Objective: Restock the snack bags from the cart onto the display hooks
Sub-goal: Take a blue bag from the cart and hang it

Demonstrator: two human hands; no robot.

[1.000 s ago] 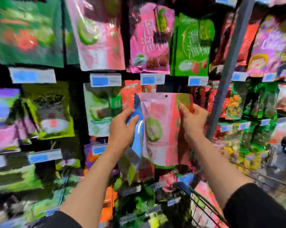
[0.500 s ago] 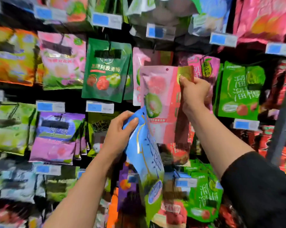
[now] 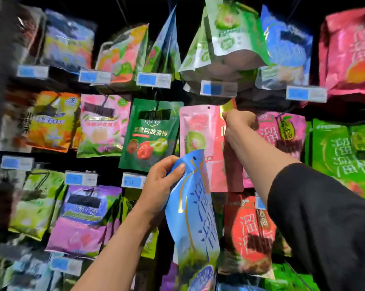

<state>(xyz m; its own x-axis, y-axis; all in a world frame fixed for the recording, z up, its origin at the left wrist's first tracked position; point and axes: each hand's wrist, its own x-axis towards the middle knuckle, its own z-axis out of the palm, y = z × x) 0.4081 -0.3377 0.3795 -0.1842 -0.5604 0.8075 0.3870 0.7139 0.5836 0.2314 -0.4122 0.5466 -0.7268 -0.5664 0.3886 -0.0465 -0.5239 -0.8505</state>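
My right hand [image 3: 238, 122] pinches the top right corner of a pink snack bag [image 3: 200, 141] with a green fruit picture, held up against the display between a dark green bag [image 3: 150, 135] and a pink bag [image 3: 282, 135]. The pink bag's hang hole sits just below a price tag [image 3: 218, 88]; no hook shows through it. Lower down, my left hand [image 3: 160, 183] grips the top edge of a blue snack bag [image 3: 196, 219] that hangs down over the lower rows.
Rows of hanging snack bags fill the wall on all sides, each row with blue-and-white price tags such as the tag [image 3: 133, 181] beside my left hand. A bulging green-and-white bag [image 3: 230, 38] hangs overhead. The cart is out of view.
The view has tilted upward along the display. My right hand has lifted the pink bag higher, up to the row under the price tag. My left hand keeps hold of the blue bag.
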